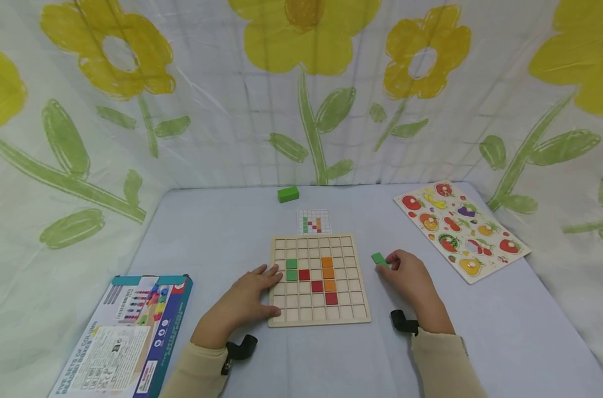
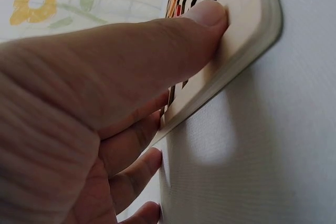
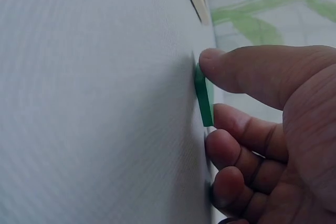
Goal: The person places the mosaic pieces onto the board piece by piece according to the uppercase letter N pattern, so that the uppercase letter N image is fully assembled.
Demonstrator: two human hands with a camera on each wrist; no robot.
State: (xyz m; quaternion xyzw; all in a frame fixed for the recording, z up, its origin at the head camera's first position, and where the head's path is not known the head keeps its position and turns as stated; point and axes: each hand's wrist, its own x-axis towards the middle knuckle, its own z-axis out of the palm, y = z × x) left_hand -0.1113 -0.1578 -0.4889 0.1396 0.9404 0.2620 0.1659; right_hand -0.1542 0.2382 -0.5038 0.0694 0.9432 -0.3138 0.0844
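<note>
A square wooden grid board lies in front of me, with green, red and orange square tiles in some cells. My left hand rests at its left edge. In the left wrist view the thumb presses on the board's rim, and the other fingers extend along its side. Right of the board, my right hand pinches a flat green tile piece low at the table. The right wrist view shows this green piece between thumb and index finger; part of it is hidden by the fingers.
Behind the board lie a small pattern card and a green block. At the back right is a fruit-picture board. A toy box sits at the front left. A flower-printed cloth hangs behind the table.
</note>
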